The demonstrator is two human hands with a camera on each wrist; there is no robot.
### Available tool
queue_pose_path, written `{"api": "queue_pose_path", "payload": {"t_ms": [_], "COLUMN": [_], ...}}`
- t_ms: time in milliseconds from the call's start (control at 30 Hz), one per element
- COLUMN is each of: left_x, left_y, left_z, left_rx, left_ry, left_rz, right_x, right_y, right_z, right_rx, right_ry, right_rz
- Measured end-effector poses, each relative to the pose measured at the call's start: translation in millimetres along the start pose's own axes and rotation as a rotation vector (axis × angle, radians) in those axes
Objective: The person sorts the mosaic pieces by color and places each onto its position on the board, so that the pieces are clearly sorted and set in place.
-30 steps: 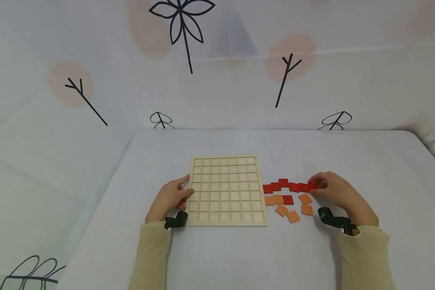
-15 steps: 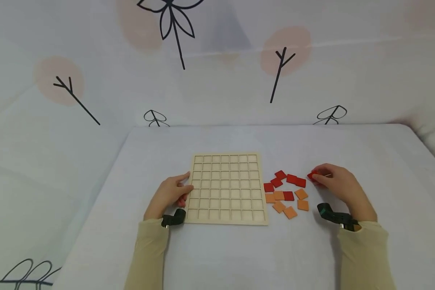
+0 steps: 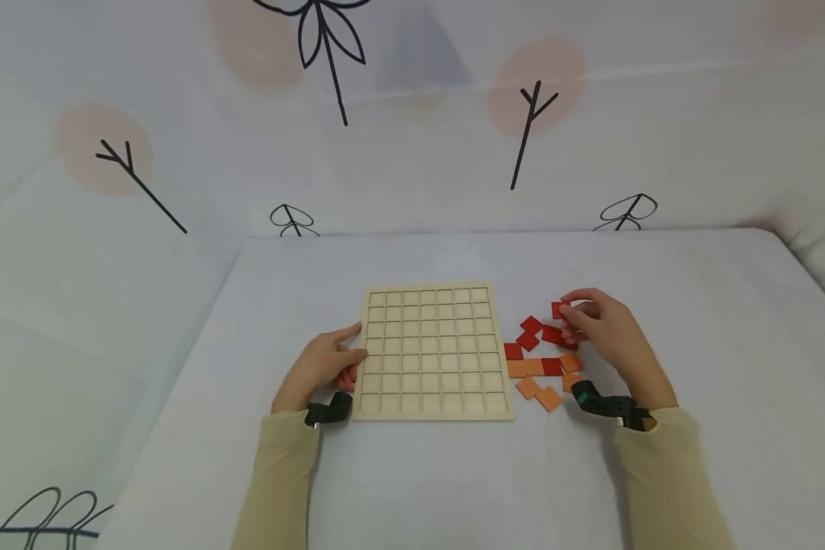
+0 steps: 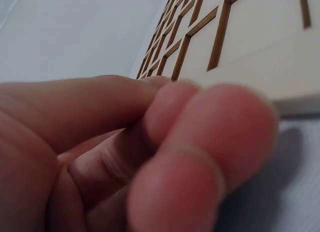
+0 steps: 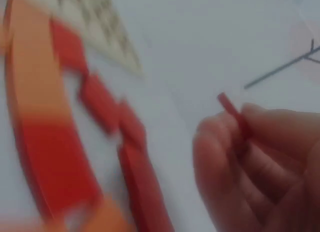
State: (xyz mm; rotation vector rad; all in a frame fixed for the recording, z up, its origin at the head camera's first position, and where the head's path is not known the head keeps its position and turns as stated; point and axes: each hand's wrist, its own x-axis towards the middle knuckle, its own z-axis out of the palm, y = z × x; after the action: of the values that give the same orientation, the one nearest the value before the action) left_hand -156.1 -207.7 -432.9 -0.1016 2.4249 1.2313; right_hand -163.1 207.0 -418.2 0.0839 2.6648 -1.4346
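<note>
A pale wooden grid board (image 3: 432, 416) lies flat on the white table. My left hand (image 3: 321, 369) holds it at the left edge, its thumb over the frame and its index finger along the side; the left wrist view shows the other fingers (image 4: 172, 192) curled close by the board's edge. Right of the board, my right hand (image 3: 601, 327) pinches a small red square tile (image 3: 558, 309) between thumb and fingers, raised above the loose tiles. In the right wrist view that tile (image 5: 231, 109) appears edge-on.
Several red tiles (image 3: 531, 325) and orange tiles (image 3: 548, 398) lie right of the board, some partly under my right hand in the head view. One orange and red row (image 3: 525, 368) touches the board's right side. A patterned white cloth (image 3: 419, 153) rises behind the table.
My right hand has lifted a red tile from the end of the red row and carried it left and away from me. The left hand stays at the board's edge. The head view has shifted slightly.
</note>
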Motion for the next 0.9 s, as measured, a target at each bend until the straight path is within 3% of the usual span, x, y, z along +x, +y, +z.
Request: {"api": "queue_pose_path", "payload": {"t_ms": [133,267,533,700,900], "left_x": [-0.8,-1.6,-2.3,-1.0,4.5], "left_y": [0.0,-0.6,-2.7,-9.2,-10.1], "left_z": [0.1,0.0,-1.1,-3.4,0.8], "left_rx": [0.016,0.017,-0.048,-0.095,-0.091], "left_ry": [-0.013,-0.018,-0.058,-0.079,-0.081], "left_rz": [0.016,0.026,0.033,0.055,0.071], "right_x": [1.1,0.2,0.1,2.3,1.6], "right_y": [-5.9,-12.3,-27.5,-37.2,-47.9], "right_z": [12.3,22.4,45.8,69.3,88.9], "right_rx": [0.217,0.307,0.282,0.260,0.209], "right_ry": [-0.016,-0.065,-0.209,-0.248,-0.263], "right_rz": [0.005,0.038,0.059,-0.005,-0.046]}}
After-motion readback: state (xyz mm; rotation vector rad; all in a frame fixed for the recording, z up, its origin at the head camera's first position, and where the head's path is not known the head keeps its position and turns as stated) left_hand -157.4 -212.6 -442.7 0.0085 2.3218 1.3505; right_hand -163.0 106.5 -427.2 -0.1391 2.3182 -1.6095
